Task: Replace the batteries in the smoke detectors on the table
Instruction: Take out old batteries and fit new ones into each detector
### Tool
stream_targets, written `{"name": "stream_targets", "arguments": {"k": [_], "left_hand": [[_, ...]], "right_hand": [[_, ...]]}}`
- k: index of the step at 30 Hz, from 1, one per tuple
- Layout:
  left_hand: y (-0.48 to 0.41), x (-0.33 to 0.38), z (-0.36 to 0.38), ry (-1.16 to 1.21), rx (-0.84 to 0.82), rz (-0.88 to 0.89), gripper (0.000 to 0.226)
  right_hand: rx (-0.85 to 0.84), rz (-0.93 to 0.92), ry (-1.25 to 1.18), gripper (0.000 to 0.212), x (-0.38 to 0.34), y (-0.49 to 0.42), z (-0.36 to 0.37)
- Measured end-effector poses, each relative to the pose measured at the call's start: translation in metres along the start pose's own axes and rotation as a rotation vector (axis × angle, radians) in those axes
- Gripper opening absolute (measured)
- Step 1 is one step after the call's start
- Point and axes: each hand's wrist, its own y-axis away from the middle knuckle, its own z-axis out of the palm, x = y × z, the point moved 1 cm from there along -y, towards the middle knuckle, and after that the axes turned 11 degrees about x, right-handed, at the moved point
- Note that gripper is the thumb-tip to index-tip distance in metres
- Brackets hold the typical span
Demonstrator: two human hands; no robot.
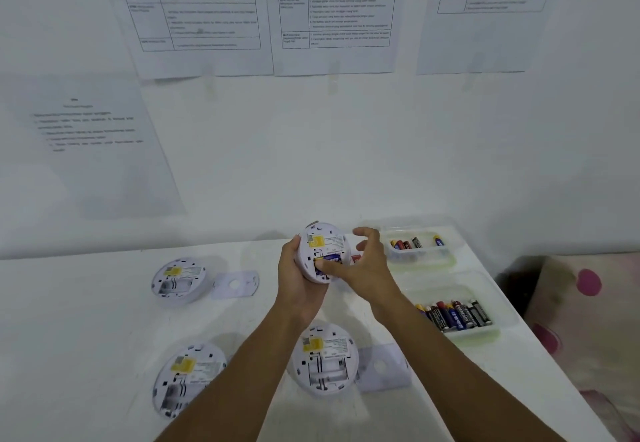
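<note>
My left hand (298, 282) holds a white round smoke detector (322, 244) above the table, its back side with a yellow label turned toward me. A blue battery (333, 258) sits in its compartment. My right hand (363, 265) presses its thumb on that battery, and something red shows behind its fingers. Three more detectors lie back side up on the white table (86, 320): one at far left (178, 279), one at near left (188, 377), one near centre (323, 358). Their battery compartments look empty.
Two clear plastic trays hold several batteries: a far one (415, 246) and a nearer one (457, 313) on the right. White mounting plates lie beside the detectors (237, 284) (382, 369). The wall carries printed sheets. A pink-spotted fabric (585, 303) lies beyond the table's right edge.
</note>
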Motion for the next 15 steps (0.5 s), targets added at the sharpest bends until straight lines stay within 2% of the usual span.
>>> {"name": "stream_targets", "arguments": {"k": [4, 8, 10, 12, 15], "left_hand": [[0.001, 0.010, -0.011, -0.021, -0.013, 0.015, 0.062], [0.002, 0.025, -0.024, -0.058, -0.003, 0.014, 0.053], [0.001, 0.035, -0.033, -0.034, 0.018, 0.014, 0.047], [-0.001, 0.048, -0.045, 0.010, 0.059, 0.025, 0.048], [-0.003, 0.068, -0.064, 0.064, 0.096, 0.036, 0.049]], "right_hand": [[-0.062, 0.058, 0.009, 0.103, -0.002, -0.007, 0.009], [-0.128, 0.011, 0.015, 0.096, -0.003, -0.005, 0.027], [-0.170, -0.024, -0.014, 0.080, -0.003, -0.004, 0.036], [-0.174, -0.075, 0.018, 0.049, -0.004, -0.006, 0.040], [-0.168, -0.283, 0.267, 0.025, 0.001, -0.014, 0.044]]}}
